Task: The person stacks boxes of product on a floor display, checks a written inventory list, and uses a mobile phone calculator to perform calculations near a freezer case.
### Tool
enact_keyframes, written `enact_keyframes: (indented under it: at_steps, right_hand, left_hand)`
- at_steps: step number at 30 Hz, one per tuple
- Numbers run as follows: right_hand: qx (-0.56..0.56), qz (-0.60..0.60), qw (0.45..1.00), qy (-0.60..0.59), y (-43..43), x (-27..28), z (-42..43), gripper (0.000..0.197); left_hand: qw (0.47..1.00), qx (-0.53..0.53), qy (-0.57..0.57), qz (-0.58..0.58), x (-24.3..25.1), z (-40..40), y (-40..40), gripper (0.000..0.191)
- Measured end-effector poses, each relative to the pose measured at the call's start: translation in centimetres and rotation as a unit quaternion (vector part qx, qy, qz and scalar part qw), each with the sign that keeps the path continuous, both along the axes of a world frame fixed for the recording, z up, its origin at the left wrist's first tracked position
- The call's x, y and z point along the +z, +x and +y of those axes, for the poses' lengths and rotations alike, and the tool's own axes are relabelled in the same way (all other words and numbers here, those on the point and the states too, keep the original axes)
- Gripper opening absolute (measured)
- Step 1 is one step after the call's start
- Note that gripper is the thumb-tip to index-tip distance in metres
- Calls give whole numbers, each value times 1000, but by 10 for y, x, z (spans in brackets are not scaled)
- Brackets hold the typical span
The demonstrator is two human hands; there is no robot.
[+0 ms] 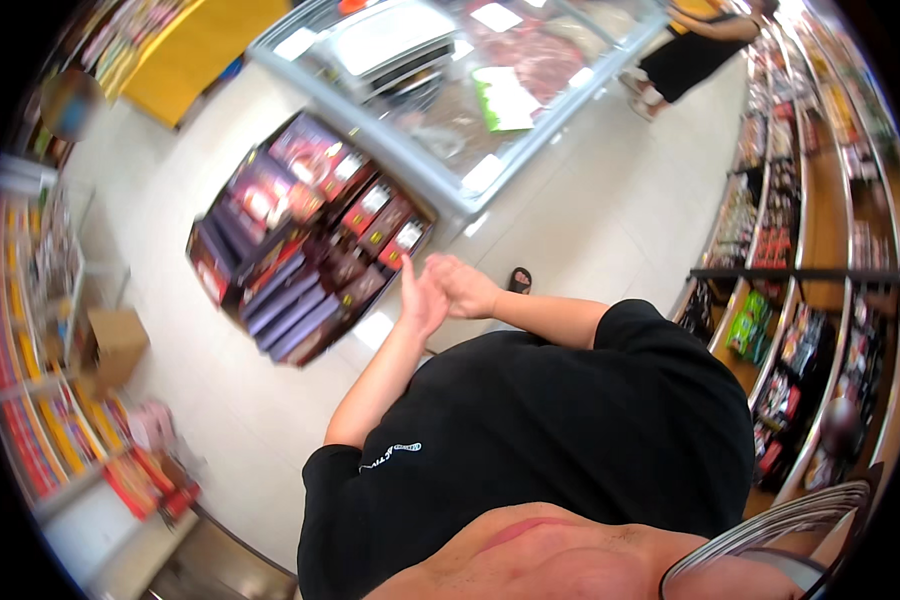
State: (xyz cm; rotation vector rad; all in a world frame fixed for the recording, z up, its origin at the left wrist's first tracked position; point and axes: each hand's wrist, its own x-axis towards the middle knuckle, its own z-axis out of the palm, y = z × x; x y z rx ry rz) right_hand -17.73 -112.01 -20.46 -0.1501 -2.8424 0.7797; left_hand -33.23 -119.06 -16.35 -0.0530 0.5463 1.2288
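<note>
My left hand and my right hand meet palm to palm in front of my black shirt. Their fingers look fairly straight, and no object shows between them; the inner sides are hidden. Just beyond the hands, a large bin of boxed goods stands on the floor, with dark red and purple boxes stacked in it. Behind the bin is a glass-topped chest freezer holding packaged food. One sandalled foot shows on the tiles past my right forearm.
Shelves of packaged goods curve along the right side. A person in black stands by the freezer's far end. At left are more shelves, an open cardboard box and a yellow display stand.
</note>
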Motion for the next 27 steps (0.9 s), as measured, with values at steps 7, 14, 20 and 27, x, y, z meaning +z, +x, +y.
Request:
enact_keyframes:
  at_steps: [7,14,20,27]
  right_hand:
    - [-353,211,503,-760,193,4,145,90]
    - [-385,189,897,106,323,167,281,79]
    - [-382,-376,816,-216,527,-7,461,59]
    - [-596,-281,739,-139,710,-47,575,45]
  left_hand:
    - [594,-127,530,592,125,223,191,65]
    - [912,-196,200,299,106,346,321,68]
    - [850,-313,180,382,105,454,358,58]
    - [792,-217,142,552,33,526,315,36]
